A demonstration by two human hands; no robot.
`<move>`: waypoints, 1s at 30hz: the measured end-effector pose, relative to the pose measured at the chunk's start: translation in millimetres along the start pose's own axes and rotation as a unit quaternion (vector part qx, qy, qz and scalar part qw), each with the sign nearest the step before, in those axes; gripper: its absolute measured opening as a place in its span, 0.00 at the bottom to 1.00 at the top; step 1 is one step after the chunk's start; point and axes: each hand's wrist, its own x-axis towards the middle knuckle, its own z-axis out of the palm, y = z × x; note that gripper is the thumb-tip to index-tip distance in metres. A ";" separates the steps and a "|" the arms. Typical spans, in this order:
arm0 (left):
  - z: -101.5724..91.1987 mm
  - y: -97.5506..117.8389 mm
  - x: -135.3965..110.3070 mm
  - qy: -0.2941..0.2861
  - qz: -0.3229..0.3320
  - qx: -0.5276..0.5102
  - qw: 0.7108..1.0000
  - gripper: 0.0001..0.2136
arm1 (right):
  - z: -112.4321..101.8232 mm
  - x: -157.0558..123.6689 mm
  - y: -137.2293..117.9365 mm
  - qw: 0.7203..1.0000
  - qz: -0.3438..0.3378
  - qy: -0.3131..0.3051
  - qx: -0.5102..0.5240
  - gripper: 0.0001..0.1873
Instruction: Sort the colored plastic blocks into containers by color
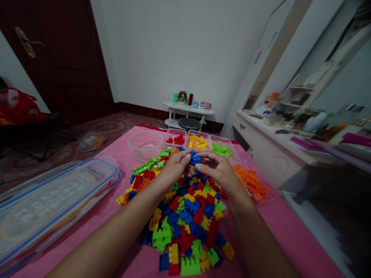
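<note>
Both hands meet above the far part of a big heap of mixed toy building blocks (185,216) in red, yellow, blue, green and orange. My left hand (177,166) has its fingers closed on blue building blocks (196,158). From the other side my right hand (218,168) pinches the same blue blocks between thumb and fingers. How many blue pieces there are, and whether they are joined, I cannot make out. Just beyond the hands stand clear containers with red blocks (177,139), yellow blocks (198,142) and green blocks (221,149).
A round clear tub (145,146) stands at the back left of the pink cloth (292,227). Orange blocks (251,183) fill a clear container at right. Stacked clear lids with blue rims (58,200) lie at left. A dresser (266,143) stands beyond the right edge.
</note>
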 end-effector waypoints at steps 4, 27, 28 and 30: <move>2.8 -0.1 -1.2 0.027 0.003 0.027 0.999 0.24 | 2.5 -0.7 -2.8 1.000 0.011 -0.018 0.018 0.13; 6.3 5.4 -6.1 0.001 -0.025 0.048 0.999 0.29 | -39.2 2.3 13.6 0.947 0.028 0.306 0.091 0.16; 6.2 4.9 -6.0 0.001 -0.024 0.052 0.998 0.28 | -39.9 2.1 14.0 0.947 0.028 0.308 0.090 0.16; 5.7 2.5 -5.2 -0.002 -0.018 0.061 0.998 0.28 | -39.8 2.3 14.4 0.947 0.032 0.309 0.084 0.17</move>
